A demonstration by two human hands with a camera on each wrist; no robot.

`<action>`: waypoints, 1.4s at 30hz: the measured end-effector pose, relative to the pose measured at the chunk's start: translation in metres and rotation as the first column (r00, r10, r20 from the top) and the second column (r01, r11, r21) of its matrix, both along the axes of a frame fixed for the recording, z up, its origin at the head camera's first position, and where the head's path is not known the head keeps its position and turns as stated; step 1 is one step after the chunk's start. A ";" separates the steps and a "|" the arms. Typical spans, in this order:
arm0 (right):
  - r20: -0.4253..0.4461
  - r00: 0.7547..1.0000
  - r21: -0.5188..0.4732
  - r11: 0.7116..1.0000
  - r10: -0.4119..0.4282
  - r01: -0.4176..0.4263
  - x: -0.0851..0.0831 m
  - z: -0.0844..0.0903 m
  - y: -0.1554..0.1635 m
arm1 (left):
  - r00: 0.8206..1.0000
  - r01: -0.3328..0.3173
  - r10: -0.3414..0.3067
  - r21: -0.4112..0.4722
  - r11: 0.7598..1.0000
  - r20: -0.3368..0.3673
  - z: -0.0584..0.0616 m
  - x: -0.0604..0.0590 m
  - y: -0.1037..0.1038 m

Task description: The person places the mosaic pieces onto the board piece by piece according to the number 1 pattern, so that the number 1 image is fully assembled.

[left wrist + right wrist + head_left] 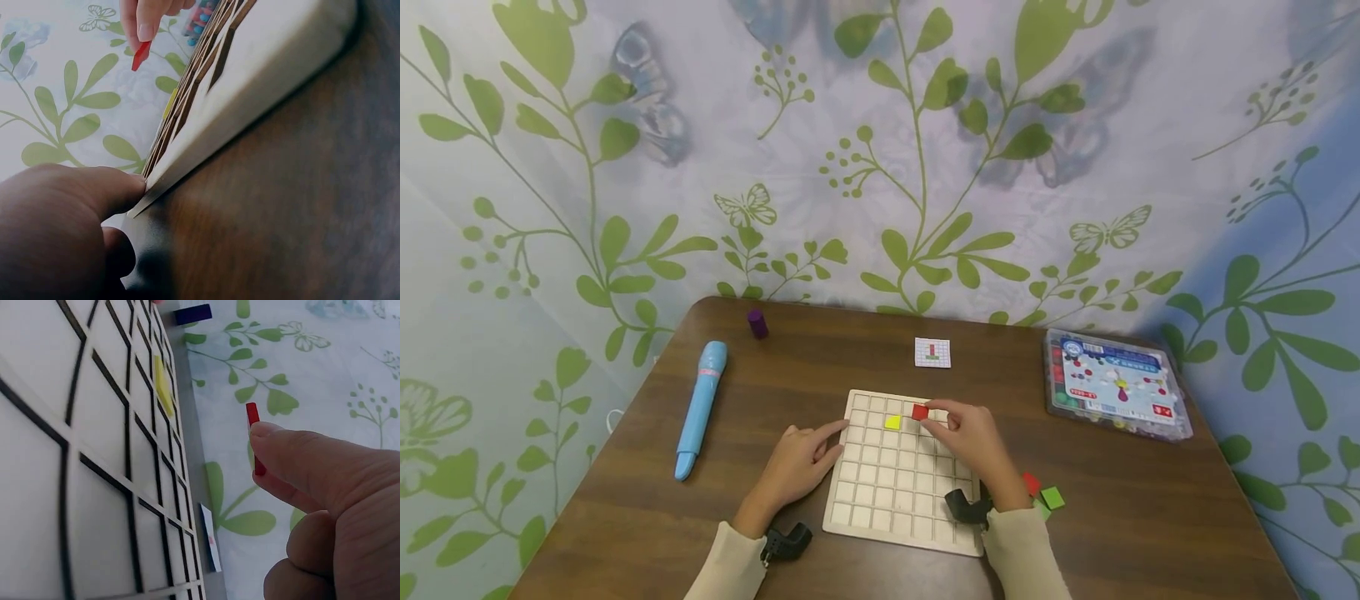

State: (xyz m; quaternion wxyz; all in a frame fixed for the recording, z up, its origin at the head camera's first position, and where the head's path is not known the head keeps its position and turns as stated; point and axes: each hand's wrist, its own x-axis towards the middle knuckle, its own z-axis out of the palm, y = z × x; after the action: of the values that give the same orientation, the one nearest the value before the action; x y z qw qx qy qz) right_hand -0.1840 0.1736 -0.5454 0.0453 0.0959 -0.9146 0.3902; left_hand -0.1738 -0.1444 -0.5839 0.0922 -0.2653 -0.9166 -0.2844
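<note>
A pale wooden grid board (895, 500) lies on the brown table (647, 492). A yellow square tile (892, 422) sits in a cell near its far edge, also seen as a yellow tile (161, 387) edge-on. My right hand (966, 437) pinches a red square tile (920, 411) just above the board beside the yellow one; the red tile (252, 434) shows between thumb and finger, and the same tile (141, 55) hangs from the fingertips. My left hand (801, 462) rests on the table with fingers (94, 194) straight, touching the board's left edge.
A small pattern card (932, 352) lies beyond the board. A clear plastic box (1112, 387) of pieces stands at the right. A blue pen-shaped device (702, 406) and a purple cylinder (757, 323) lie at the left. Loose red (1032, 483) and green tiles (1052, 497) sit by my right wrist.
</note>
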 end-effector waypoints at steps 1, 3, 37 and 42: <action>0.003 1.000 -0.008 1.000 0.006 -0.006 0.000 -0.001 -0.002 | 1.000 0.003 -0.003 0.000 1.000 0.002 0.000 0.000 0.000; 0.003 1.000 -0.011 1.000 0.016 -0.016 -0.001 -0.003 -0.004 | 1.000 0.002 -0.002 -0.002 1.000 0.006 0.000 0.000 0.000; 0.013 1.000 0.153 0.988 0.012 -0.013 0.004 -0.024 -0.020 | 1.000 0.011 -0.011 0.037 0.999 -0.017 -0.001 0.005 0.000; 0.028 1.000 0.168 0.986 -0.001 -0.003 0.003 -0.022 -0.019 | 1.000 0.005 -0.005 0.027 1.000 -0.015 0.001 0.004 0.002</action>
State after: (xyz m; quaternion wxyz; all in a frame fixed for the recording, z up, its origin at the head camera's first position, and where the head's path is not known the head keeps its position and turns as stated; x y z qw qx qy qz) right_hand -0.1812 0.1542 -0.5679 0.0242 0.0944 -0.9447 0.3130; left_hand -0.1700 -0.1428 -0.5830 0.1018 -0.2683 -0.9113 -0.2953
